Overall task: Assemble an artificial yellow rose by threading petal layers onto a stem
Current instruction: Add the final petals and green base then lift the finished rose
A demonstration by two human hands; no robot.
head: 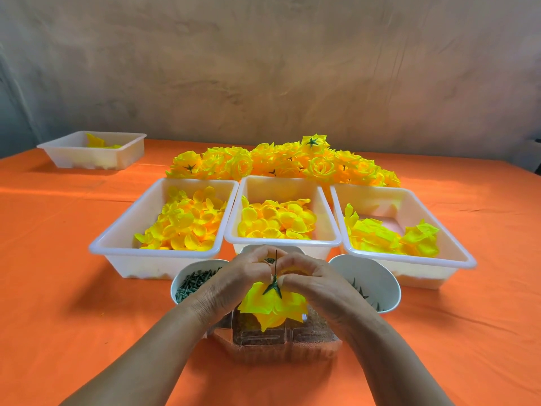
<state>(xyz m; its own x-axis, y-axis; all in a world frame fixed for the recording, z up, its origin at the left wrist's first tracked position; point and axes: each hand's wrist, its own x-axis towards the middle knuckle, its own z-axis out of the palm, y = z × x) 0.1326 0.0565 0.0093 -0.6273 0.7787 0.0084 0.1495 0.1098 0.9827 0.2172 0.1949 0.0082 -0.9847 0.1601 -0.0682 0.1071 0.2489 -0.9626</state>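
Near the table's (pixel 87 317) front edge, left hand (pixel 234 276) and right hand (pixel 316 279) pinch the stem (pixel 276 260) (long axis upright), petal layers (pixel 272 309) facing down.

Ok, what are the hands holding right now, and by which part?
One unfinished yellow rose, upside down. The left hand and right hand both pinch it at the green stem, just above the calyx; the petals hang below.

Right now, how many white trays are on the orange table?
4. Three stand side by side in a row: the left tray, the middle tray, the right tray. The fourth tray sits far back on the left. None looks hidden.
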